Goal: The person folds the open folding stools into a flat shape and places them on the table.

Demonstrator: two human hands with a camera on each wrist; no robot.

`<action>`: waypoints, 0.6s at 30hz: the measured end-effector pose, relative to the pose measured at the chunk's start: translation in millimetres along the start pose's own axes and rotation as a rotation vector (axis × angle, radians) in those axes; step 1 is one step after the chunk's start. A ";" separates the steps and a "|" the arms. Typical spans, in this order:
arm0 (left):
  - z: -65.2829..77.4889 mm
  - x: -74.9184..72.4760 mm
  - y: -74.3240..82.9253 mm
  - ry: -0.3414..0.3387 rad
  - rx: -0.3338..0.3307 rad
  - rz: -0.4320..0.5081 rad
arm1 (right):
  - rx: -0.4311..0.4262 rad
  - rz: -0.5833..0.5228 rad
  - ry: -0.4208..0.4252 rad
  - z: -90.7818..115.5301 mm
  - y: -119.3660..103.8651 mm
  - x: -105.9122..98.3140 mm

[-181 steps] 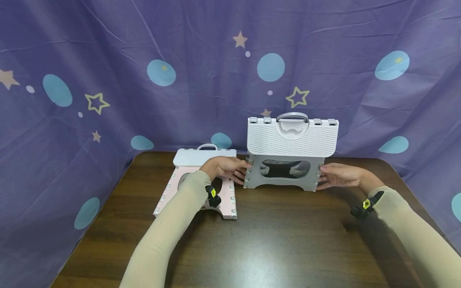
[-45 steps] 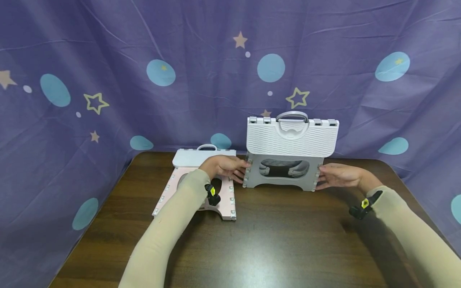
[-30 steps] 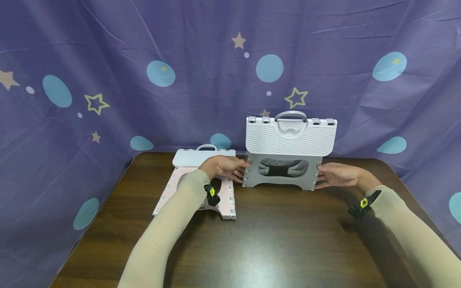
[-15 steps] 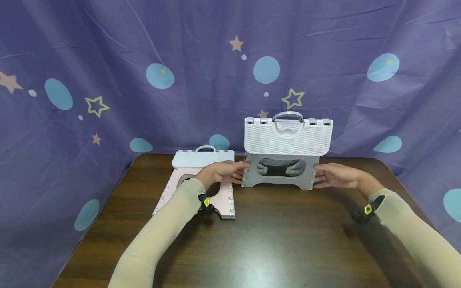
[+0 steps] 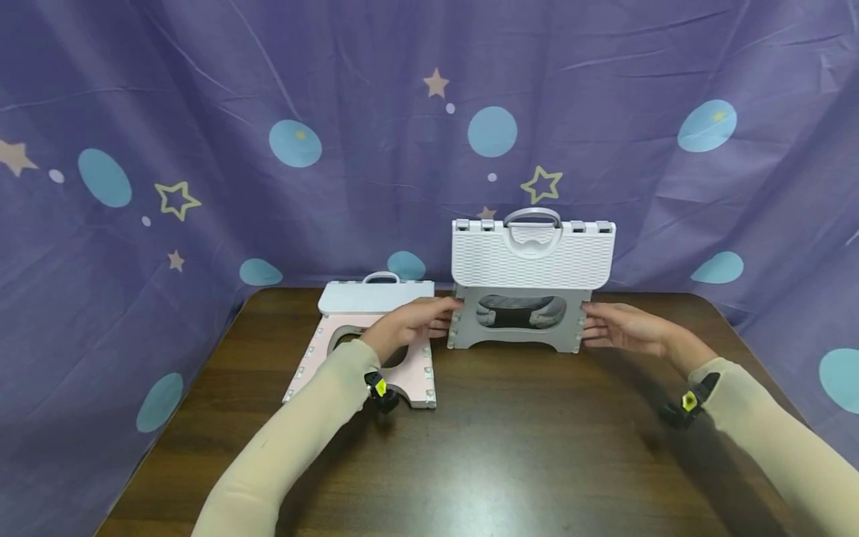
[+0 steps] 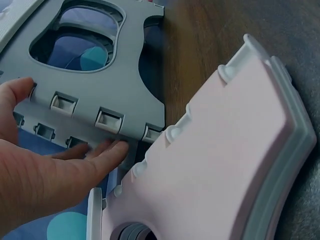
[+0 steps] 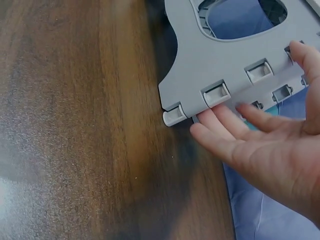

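A white-and-grey folding stool point(image 5: 532, 257) stands upright at the back of the table, its grey leg panel point(image 7: 210, 60) facing forward. My left hand point(image 5: 417, 319) is at its left side. In the left wrist view, the thumb reaches the front hinge edge and extended fingers point(image 6: 112, 155) lie along the side panel. On the opposite side, my right hand point(image 5: 624, 328) mirrors this, thumb near the front edge and fingers point(image 7: 220, 140) against the side panel near the bottom. A pink-and-white folding stool point(image 5: 416, 380) is to the left, partly covered by my left forearm.
Both stools are on a dark wooden table point(image 5: 510, 447) with rounded back corners. Behind and left hangs a purple curtain point(image 5: 376, 134) with stars and blue ovals. Each sleeve carries a black wrist camera, such as the left one point(image 5: 382, 391).
The head view has shifted slightly, carrying stools and curtain left in frame. My left forearm has swung a little left and down, uncovering more of the pink stool; both hands stay at the grey-legged stool's sides.
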State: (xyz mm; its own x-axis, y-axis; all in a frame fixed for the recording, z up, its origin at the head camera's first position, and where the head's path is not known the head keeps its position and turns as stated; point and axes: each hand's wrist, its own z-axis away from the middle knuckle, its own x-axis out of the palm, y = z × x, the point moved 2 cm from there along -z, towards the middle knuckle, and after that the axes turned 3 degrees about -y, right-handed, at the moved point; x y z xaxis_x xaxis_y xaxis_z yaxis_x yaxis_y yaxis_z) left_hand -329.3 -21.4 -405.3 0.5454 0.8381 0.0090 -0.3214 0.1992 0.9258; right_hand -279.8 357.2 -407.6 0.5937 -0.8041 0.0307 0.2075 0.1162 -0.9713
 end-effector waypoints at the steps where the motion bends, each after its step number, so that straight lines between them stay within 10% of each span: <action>1: 0.5 0.4 0.0 0.009 0.011 0.004 | 0.001 0.007 0.028 0.6 -0.4 1.0; 18: -0.6 -11.0 1.8 -0.025 0.042 -0.001 | -0.006 0.088 0.159 -0.5 2.7 -2.1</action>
State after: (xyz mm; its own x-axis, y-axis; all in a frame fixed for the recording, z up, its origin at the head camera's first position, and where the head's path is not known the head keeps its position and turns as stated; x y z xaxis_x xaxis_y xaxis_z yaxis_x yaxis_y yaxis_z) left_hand -336.3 -30.0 -404.0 0.5646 0.8252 0.0172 -0.2886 0.1779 0.9408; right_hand -280.9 359.0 -410.4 0.4786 -0.8732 -0.0921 0.1547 0.1871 -0.9701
